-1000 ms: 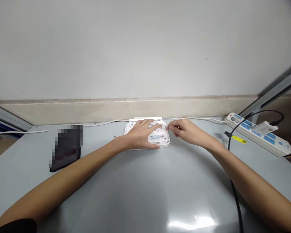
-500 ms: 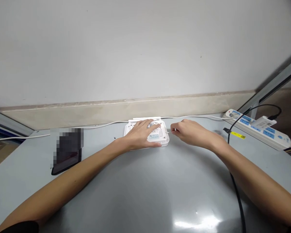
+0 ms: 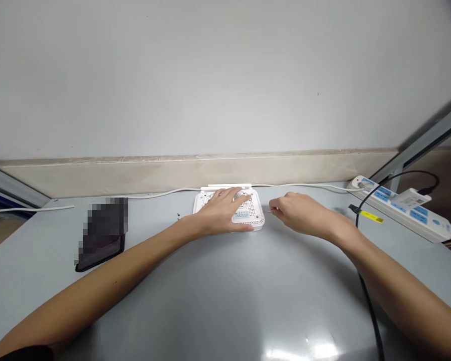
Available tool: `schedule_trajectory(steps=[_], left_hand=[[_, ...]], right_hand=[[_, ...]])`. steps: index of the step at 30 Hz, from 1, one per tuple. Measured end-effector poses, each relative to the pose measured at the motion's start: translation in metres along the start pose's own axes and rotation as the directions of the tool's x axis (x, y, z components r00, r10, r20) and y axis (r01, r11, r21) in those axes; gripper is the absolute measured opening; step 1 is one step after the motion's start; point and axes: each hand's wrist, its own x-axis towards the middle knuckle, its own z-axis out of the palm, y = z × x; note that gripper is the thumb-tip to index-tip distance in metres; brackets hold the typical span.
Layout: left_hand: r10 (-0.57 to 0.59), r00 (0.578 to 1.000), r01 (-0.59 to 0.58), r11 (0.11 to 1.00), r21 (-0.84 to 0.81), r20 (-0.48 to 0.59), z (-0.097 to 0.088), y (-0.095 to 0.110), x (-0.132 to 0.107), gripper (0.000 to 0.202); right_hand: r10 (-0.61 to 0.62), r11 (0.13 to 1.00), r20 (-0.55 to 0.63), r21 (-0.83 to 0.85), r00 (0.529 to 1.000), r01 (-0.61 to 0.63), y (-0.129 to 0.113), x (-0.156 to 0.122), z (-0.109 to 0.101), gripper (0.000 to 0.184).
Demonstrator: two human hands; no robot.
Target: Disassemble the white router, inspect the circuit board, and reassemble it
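Note:
A small white router [image 3: 252,214] lies upside down on the grey table [image 3: 225,291], its vented underside and label facing up. My left hand [image 3: 221,213] rests flat on top of it, fingers spread. My right hand [image 3: 298,213] sits just to the right of the router, fingers pinched on a thin metal pin [image 3: 269,211] whose tip points at the router's right edge, a small gap away.
A dark phone [image 3: 101,235] lies at the left. A white power strip [image 3: 406,208] with a plugged adapter sits at the far right. A black cable [image 3: 368,301] runs down the right side, and a white cable [image 3: 161,192] trails along the wall behind the router.
My right hand has drawn the pin back to the right, off the router's underside and clear of its edge. My left hand stays pressed on the router.

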Motion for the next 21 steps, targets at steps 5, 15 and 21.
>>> schedule_trajectory(steps=[5, 15, 21], left_hand=[[0.003, 1.0, -0.003, 1.0, -0.013, -0.017, 0.0004, 0.0002, -0.001, 0.086], [0.009, 1.0, -0.009, 1.0, -0.001, -0.019, 0.0001, 0.0011, -0.0006, 0.086], [0.009, 1.0, -0.009, 1.0, -0.004, -0.028, 0.0015, -0.0004, -0.0006, 0.086]], right_hand=[[0.0, 0.998, -0.014, -0.067, 1.0, -0.001, -0.0031, 0.0, 0.0011, 0.023], [-0.003, 0.993, -0.026, -0.122, 1.0, -0.001, -0.0028, 0.0013, 0.0091, 0.023], [0.006, 0.988, -0.005, -0.154, 1.0, -0.007, -0.0094, -0.0015, 0.004, 0.024]])
